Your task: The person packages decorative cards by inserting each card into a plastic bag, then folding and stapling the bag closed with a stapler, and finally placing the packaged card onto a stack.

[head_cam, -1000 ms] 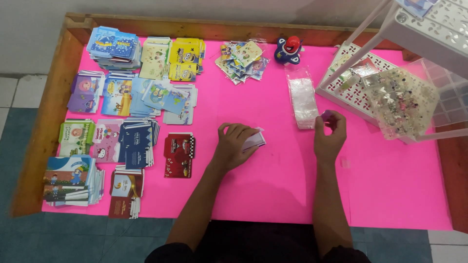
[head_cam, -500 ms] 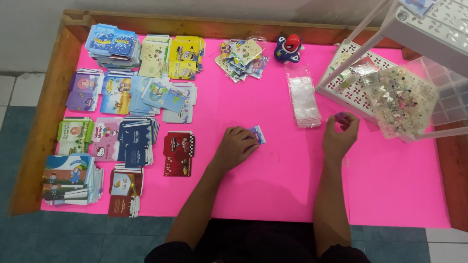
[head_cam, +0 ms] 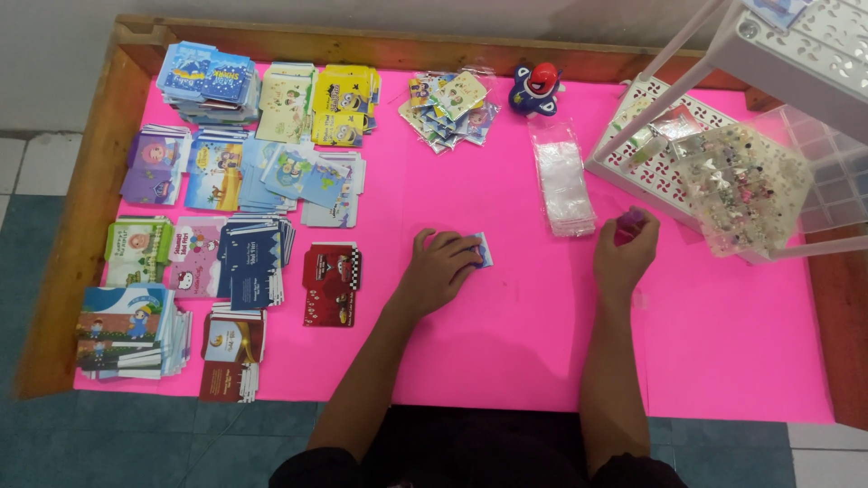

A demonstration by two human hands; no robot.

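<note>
**Small blue card under the left hand, tiny purple thing in the right**

Looking down at a pink table top (head_cam: 506,343) in a wooden frame. Left hand (head_cam: 440,271) lying palm down, fingers curled over a small blue card (head_cam: 482,248), pinning it flat to the pink. Card poking out at about 2 o'clock from the knuckles, long axis running roughly 11 to 5. Right hand (head_cam: 624,258) well apart at 3 o'clock from the left, fingertips pinched shut on a small purple piece (head_cam: 630,221); too small to say what it is.

Stack of clear plastic sleeves (head_cam: 562,176) sitting at about 10 o'clock from the right hand, near it, long axis close to 12-to-6. Clearly nearer the right hand than the left.

Containers: white perforated rack (head_cam: 665,176) at 1 o'clock from the right hand, with a clear bag of small beads or trinkets (head_cam: 743,185) resting on its lower shelf, plus a few glossy packets further back. Clear compartment box (head_cam: 836,172) at the far right; contents hard to make out.

Rest of the table: stacks of printed cards (head_cam: 226,208) filling the 9-to-11 o'clock side, a loose fan of little packets (head_cam: 449,110) at 12, blue and red toy (head_cam: 535,89) beside it.
</note>
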